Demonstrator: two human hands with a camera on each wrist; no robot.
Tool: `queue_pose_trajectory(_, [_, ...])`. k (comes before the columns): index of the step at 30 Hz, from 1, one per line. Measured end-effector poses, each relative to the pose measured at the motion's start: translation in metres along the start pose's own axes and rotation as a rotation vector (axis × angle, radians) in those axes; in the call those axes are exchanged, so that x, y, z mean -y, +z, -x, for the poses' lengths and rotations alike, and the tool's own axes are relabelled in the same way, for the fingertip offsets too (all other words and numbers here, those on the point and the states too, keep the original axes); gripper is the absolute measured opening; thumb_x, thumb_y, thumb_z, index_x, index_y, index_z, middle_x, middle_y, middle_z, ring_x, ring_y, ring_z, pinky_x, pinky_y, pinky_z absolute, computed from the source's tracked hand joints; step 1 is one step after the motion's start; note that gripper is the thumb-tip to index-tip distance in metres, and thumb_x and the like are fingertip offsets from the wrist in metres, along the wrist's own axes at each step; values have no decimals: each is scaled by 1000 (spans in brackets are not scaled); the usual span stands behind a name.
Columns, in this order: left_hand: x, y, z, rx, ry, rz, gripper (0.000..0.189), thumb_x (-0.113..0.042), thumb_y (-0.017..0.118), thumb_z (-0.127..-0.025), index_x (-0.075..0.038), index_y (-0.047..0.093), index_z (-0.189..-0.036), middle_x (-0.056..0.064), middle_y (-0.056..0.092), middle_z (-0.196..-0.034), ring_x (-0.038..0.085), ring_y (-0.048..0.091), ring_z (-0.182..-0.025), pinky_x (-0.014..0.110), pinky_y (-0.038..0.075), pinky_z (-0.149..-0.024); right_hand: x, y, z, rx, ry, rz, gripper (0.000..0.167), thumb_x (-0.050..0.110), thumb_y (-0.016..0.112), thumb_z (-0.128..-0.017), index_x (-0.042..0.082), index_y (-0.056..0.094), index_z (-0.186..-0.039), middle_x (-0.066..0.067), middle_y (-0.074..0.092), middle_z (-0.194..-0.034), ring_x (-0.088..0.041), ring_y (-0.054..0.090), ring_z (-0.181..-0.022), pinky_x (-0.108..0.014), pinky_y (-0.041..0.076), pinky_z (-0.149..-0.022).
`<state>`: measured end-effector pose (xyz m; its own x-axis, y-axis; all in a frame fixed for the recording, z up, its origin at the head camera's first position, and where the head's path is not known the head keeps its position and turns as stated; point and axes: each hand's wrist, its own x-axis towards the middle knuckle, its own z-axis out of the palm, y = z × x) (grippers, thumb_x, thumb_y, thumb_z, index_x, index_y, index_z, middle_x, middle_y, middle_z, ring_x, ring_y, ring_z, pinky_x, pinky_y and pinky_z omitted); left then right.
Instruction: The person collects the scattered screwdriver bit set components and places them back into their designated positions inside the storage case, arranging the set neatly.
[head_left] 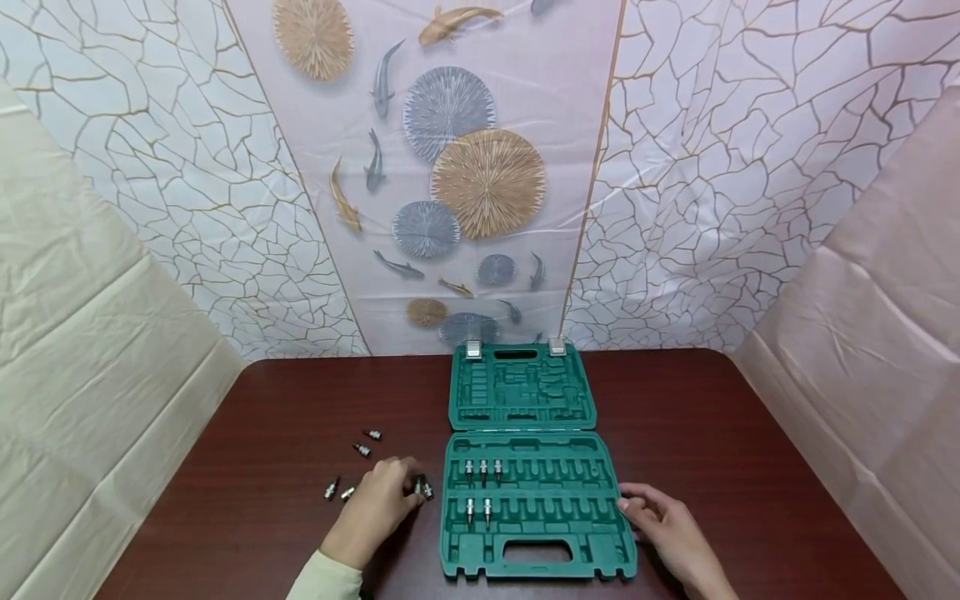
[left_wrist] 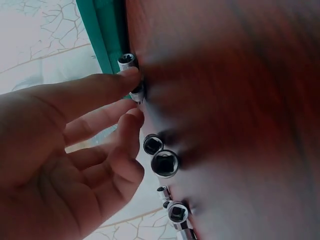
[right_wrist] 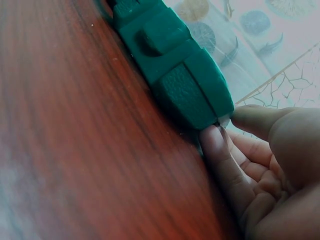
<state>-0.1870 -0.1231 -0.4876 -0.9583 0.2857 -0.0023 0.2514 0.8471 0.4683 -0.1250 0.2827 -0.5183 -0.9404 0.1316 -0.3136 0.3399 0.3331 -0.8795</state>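
My left hand (head_left: 378, 504) is low over the table, left of the green tool case (head_left: 540, 527). Its thumb and fingers pinch a silver-and-black bit socket (left_wrist: 127, 61), part of which the thumb hides. Another bit socket (head_left: 428, 490) lies right beside the fingertips. My right hand (head_left: 667, 529) grips the case's right edge, with thumb and finger at its corner in the right wrist view. The case lies open, lid (head_left: 522, 392) to the back. Three bit sockets (head_left: 483, 472) sit in its upper row and two bit sockets (head_left: 470, 511) in its lower row.
Left of my left hand lie more loose bit sockets: one bit socket (head_left: 372, 434) farthest back, a second bit socket (head_left: 363, 450) near it, and a third bit socket (head_left: 331, 489) farther left. A patterned cloth (head_left: 487, 275) hangs behind the dark wooden table (head_left: 262, 433).
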Motion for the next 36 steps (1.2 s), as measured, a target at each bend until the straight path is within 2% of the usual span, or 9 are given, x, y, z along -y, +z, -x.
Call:
queue_pose_trajectory(4, [0, 2, 1, 6, -29, -2, 27, -8, 85, -86, -5, 72, -110, -4, 55, -66, 12, 51, -54, 32, 41, -50, -1, 0, -1, 2, -5, 2, 60, 42, 67, -104, -3, 59, -144, -8, 70, -108, -19, 70, -99, -41, 60, -81])
queue_pose_trajectory(8, [-3, 3, 2, -17, -35, -38, 30, -4, 81, -86, -4, 72, -114, -4, 52, -62, 13, 48, -51, 33, 37, -48, 0, -1, -1, 6, -6, 4, 61, 42, 66, -105, -3, 59, -144, -8, 70, -109, -20, 70, -101, -41, 61, -81])
queue_pose_trajectory(11, [-5, 2, 2, -36, -40, -52, 26, -4, 80, -85, -4, 72, -109, -4, 55, -65, 13, 50, -51, 34, 38, -47, 0, -1, 0, 4, 1, -1, 60, 43, 67, -104, -2, 60, -144, -8, 70, -109, -19, 70, -101, -41, 61, -81])
queue_pose_trajectory(14, [-5, 3, 2, -58, -54, -36, 16, -4, 80, -85, -7, 72, -99, -3, 61, -71, 12, 52, -53, 33, 42, -47, 0, -1, 0, 7, 1, 1, 60, 43, 67, -104, -1, 60, -144, -7, 71, -109, -19, 70, -101, -41, 61, -81])
queue_pose_trajectory(17, [-5, 3, 3, -99, -74, 0, 11, -2, 76, -84, -10, 71, -91, -2, 64, -78, 12, 50, -51, 32, 42, -47, -1, -1, 0, 12, -7, 3, 61, 43, 66, -104, -3, 59, -144, -7, 71, -109, -19, 70, -101, -41, 61, -81])
queue_pose_trajectory(20, [-5, 3, 3, -149, -88, 41, 11, -2, 73, -86, -9, 72, -94, 1, 65, -84, 12, 47, -49, 31, 39, -46, -1, -1, -1, 11, -9, 0, 60, 42, 66, -105, -3, 59, -144, -7, 70, -109, -19, 70, -99, -41, 61, -81])
queue_pose_trajectory(25, [-5, 3, 2, -225, -78, 78, 10, -5, 72, -92, -11, 73, -99, 2, 64, -92, 9, 51, -60, 30, 43, -52, -1, -1, -1, 12, -10, 2, 60, 41, 66, -105, -3, 59, -144, -7, 70, -108, -20, 70, -100, -42, 61, -81])
queue_pose_trajectory(30, [-9, 0, 1, -275, -41, 148, 8, -5, 70, -96, -12, 73, -99, -3, 63, -86, 6, 52, -61, 27, 44, -53, 0, -1, 1, 15, -14, -1, 59, 40, 66, -105, -4, 59, -144, -8, 70, -109, -21, 71, -101, -42, 61, -82])
queue_pose_trajectory(36, [-17, -6, 1, -291, -20, 285, 11, -3, 69, -96, -12, 74, -99, -7, 65, -80, 5, 56, -65, 25, 47, -60, -1, -1, 0, 19, -18, 4, 58, 39, 66, -105, -4, 59, -144, -8, 70, -109, -20, 70, -101, -42, 61, -82])
